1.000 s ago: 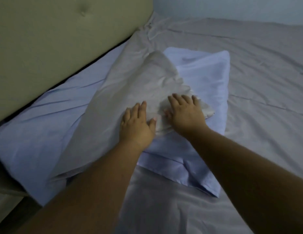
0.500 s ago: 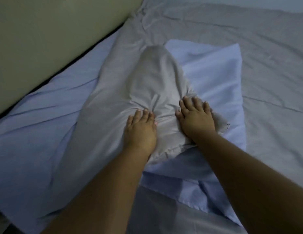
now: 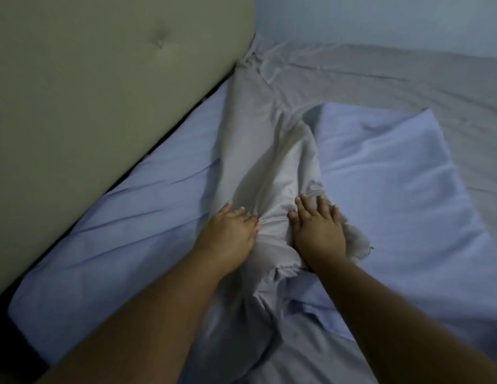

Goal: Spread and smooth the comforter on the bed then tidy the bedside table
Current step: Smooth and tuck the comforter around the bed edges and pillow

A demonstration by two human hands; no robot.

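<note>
**Both hands on a bunched grey ridge near the head of the bed**

The left hand (image 3: 228, 234) grips the comforter (image 3: 269, 167). Its fingers (image 3: 248, 217) curl into a fold, and tight creases gather at the fingertips. The right hand (image 3: 318, 231) lies just beside it on the same ridge with its fingers (image 3: 322, 209) straight and spread. It presses the cloth down and closes on nothing, the thumb resting against the fold between the two hands. A ragged grey corner of the comforter sticks out past the right hand's little finger.

The comforter is heaped into a long, narrow ridge here. It starts at the bed's far corner by the headboard (image 3: 89, 106) and runs between the two forearms to the bottom of the view. Beyond the ridge the same grey cloth lies flat, though creased, over the far side of the bed up to the wall (image 3: 380, 23).

The ridge lies across blue bedding. On its left, a left pillow (image 3: 125, 236) lies along the head edge of the bed, against the headboard. On its right, a right pillow (image 3: 380, 176) lies farther in from that edge, and its inner side is covered by the grey cloth. The headboard is olive and padded, with one tufted dimple.
</note>
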